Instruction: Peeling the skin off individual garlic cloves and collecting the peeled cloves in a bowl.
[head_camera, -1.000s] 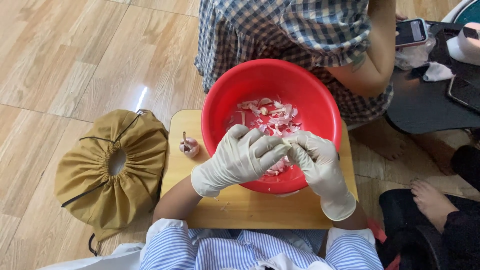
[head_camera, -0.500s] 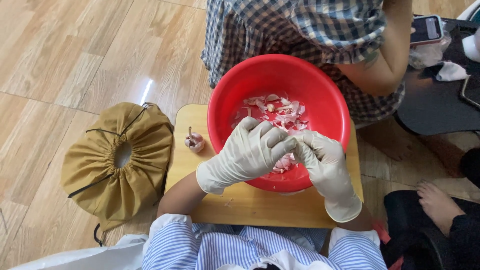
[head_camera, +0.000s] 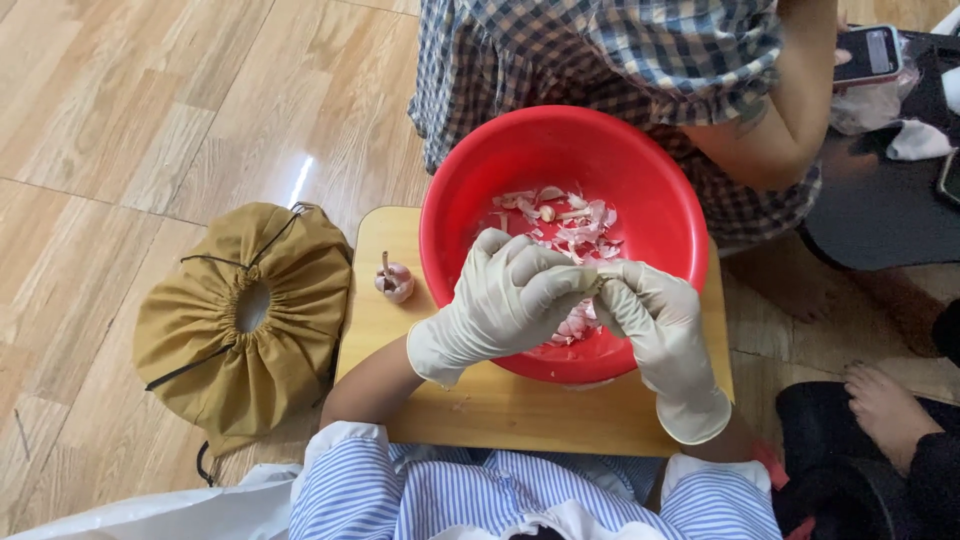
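Both gloved hands meet over the near half of the red bowl (head_camera: 563, 170). The left hand (head_camera: 505, 300) is curled, its fingertips (head_camera: 585, 283) pinched against those of the right hand (head_camera: 655, 325), which is curled the same way. Between them they grip something small, probably a garlic clove, though the gloves hide it and I cannot tell for sure.

Below, pale pink and white garlic skins (head_camera: 570, 225) lie heaped in the bottom of the bowl.

The bowl sits on a small wooden table (head_camera: 500, 410) and fills most of it, its rim near the far and right edges. A strip of bare wood runs along the near side and the left, where one garlic bulb (head_camera: 394, 282) stands apart from the bowl.

On the floor just left of the table lies a tan drawstring bag (head_camera: 245, 315). Another person in a checked dress (head_camera: 600, 50) sits right behind the bowl.
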